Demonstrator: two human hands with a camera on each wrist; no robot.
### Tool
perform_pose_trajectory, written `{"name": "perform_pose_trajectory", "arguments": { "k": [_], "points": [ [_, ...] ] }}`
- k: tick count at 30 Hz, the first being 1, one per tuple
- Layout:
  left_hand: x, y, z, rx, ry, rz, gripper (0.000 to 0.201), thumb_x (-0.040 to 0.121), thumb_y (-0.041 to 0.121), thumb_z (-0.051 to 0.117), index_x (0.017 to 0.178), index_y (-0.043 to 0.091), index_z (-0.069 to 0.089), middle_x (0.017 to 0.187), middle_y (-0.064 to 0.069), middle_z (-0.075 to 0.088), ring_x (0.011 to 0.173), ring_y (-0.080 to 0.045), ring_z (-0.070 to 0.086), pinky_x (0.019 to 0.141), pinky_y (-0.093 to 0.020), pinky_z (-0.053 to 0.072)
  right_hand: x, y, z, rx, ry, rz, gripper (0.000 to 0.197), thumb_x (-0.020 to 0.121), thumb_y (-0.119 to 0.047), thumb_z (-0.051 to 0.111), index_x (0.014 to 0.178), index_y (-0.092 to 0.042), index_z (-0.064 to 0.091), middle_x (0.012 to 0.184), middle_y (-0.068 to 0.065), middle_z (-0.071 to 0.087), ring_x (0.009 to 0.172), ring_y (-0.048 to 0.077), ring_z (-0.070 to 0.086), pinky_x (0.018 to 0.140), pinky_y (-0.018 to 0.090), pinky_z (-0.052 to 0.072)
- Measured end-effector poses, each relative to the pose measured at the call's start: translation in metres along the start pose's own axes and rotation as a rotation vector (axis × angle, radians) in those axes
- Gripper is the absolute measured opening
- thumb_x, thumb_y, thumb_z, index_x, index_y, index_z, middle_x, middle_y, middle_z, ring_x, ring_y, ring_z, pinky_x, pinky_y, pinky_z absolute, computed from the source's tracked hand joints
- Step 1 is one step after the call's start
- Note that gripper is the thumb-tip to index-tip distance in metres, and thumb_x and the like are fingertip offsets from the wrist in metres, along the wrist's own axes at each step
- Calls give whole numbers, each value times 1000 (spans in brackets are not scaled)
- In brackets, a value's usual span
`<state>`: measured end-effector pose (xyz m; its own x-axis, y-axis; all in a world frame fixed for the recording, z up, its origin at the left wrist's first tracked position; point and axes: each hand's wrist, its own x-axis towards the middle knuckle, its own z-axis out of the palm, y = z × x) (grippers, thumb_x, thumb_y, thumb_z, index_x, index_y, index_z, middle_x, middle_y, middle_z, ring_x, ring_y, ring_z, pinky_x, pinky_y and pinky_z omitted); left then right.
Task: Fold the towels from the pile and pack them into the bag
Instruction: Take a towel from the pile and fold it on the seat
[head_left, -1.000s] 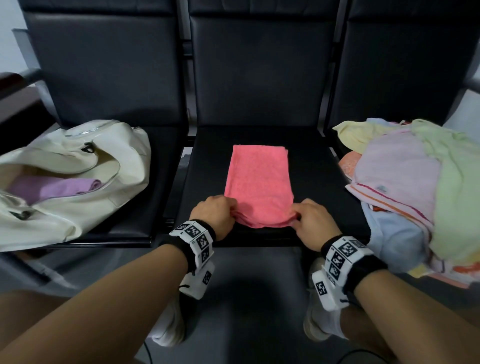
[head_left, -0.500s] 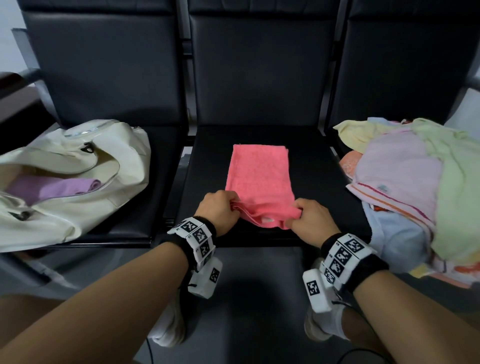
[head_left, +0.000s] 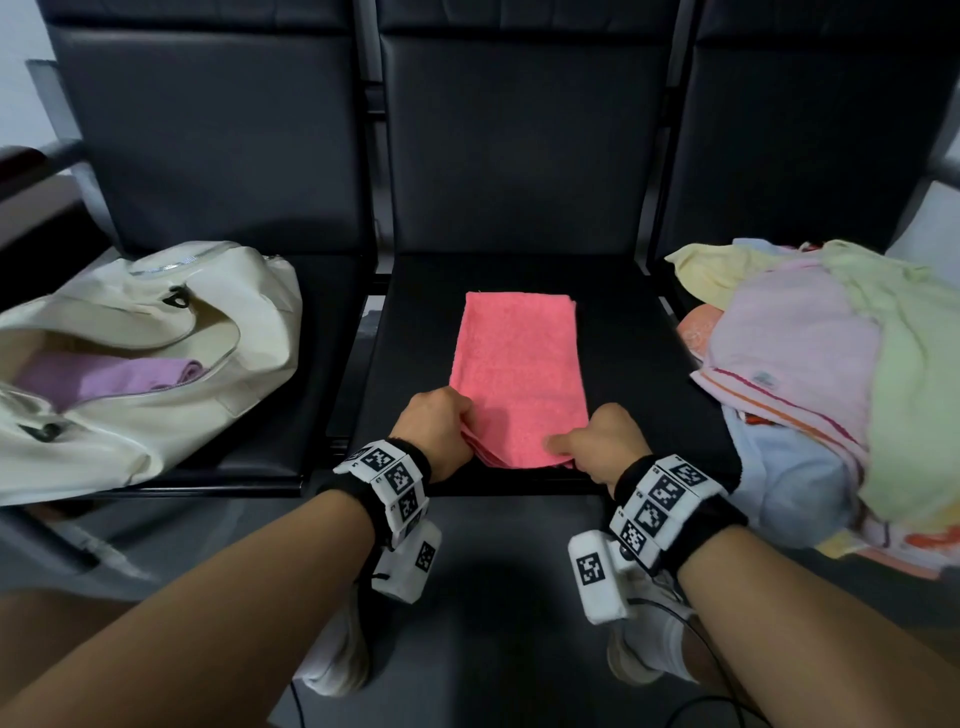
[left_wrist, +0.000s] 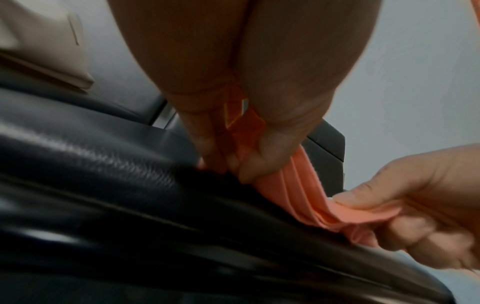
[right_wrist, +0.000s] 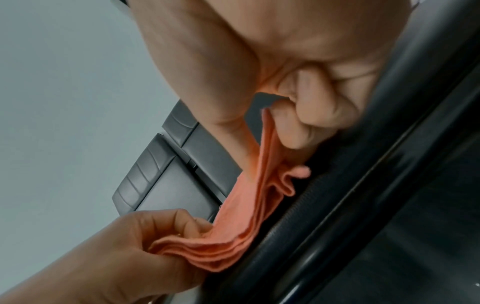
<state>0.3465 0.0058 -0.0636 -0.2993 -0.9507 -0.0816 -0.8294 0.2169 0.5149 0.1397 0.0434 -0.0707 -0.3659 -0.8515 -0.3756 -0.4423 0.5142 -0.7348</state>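
On the middle seat (head_left: 639, 332), both hands' fingers (left_wrist: 249, 166) pinch the layered pink towel (head_left: 519, 364).

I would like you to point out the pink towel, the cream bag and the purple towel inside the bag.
pink towel (head_left: 517, 374), head view, middle of its flat top.
cream bag (head_left: 249, 296), head view, bare upper side wall.
purple towel (head_left: 104, 378), head view, the part showing through the bag's opening.

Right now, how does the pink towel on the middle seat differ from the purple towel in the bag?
The pink towel lies flat on the middle seat; the purple towel is packed inside the cream bag. Left hand and right hand pinch the pink towel's near corners; nothing touches the purple towel. Both are folded.
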Motion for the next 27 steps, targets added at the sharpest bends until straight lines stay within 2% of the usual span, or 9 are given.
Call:
{"name": "perform_pose_trajectory", "arguments": {
  "k": [2, 8, 11, 13, 17, 20, 23, 25, 27],
  "points": [
    [-1, 0, 0, 0, 0, 7, 24, 76, 4, 64, 68, 27, 63, 94, 3, 67, 85, -19, 64, 74, -27, 52, 1, 1, 1, 11, -7, 22, 36, 74, -22, 87, 78, -9, 54, 74, 6, 55, 60, 19, 51, 48, 28, 37],
    [0, -1, 2, -7, 10, -9, 34, 79, 1, 61, 68, 33, 56, 94, 2, 67, 84, -19, 63, 71, -26, 47, -8, -2, 2, 24, -45, 39, 35, 71, -10, 88, 73, -7, 54, 57, 2, 57, 43, 10, 55, 38, 20, 41],
    [-1, 0, 1, -33, -6, -14, 26, 83, 5, 63, 79, 30, 59, 95, 3, 67, 86, -19, 63, 71, -27, 46, -9, -3, 10, -30, -22, 1, 41, 60, -23, 88, 76, -10, 53, 72, 7, 58, 66, 24, 62, 57, 32, 49],
    [-1, 1, 0, -37, -5, 1, 19, 86, 11, 66, 85, 28, 58, 96, 2, 67, 87, -19, 61, 71, -27, 43, -11, -3, 15, -2, -19, -38, 35, 67, -23, 82, 71, -13, 48, 69, 4, 51, 64, 24, 55, 56, 32, 43],
    [-3, 2, -1, -59, 6, 31, 9, 92, 21, 67, 94, 17, 59, 94, -3, 67, 90, -25, 62, 75, -34, 49, -19, -7, 10, 48, 91, -134, 17, 78, -20, 68, 81, -4, 64, 79, 9, 68, 74, 27, 67, 66, 38, 54],
    [-3, 1, -1, -115, 20, 30, 8, 94, 23, 67, 93, 19, 59, 92, -3, 69, 94, -26, 63, 81, -41, 53, -17, -5, 3, 90, 166, -200, 16, 83, -17, 66, 95, -9, 59, 85, 8, 69, 72, 25, 70, 66, 38, 56],
    [-3, 1, -3, -149, 53, 6, 9, 95, 29, 66, 93, 22, 60, 91, -1, 69, 94, -26, 63, 85, -42, 53, -17, -2, -6, 211, 123, -270, 34, 91, -12, 64, 117, -25, 47, 94, 6, 68, 57, 16, 69, 56, 32, 56],
    [-3, 2, -8, -176, 108, 6, 10, 95, 32, 67, 96, 23, 64, 91, 2, 70, 93, -24, 63, 84, -39, 52, -13, -3, -11, 220, 71, -318, 33, 93, -8, 62, 120, -25, 57, 103, 9, 70, 55, 16, 68, 53, 27, 52],
    [-2, 5, -16, -208, 159, 18, 9, 95, 32, 68, 92, 24, 65, 88, 4, 70, 89, -22, 64, 80, -33, 48, -9, -5, -16, 240, 16, -332, 22, 92, -3, 65, 108, -17, 69, 116, 9, 69, 65, 16, 72, 59, 25, 54]
  ]
}}
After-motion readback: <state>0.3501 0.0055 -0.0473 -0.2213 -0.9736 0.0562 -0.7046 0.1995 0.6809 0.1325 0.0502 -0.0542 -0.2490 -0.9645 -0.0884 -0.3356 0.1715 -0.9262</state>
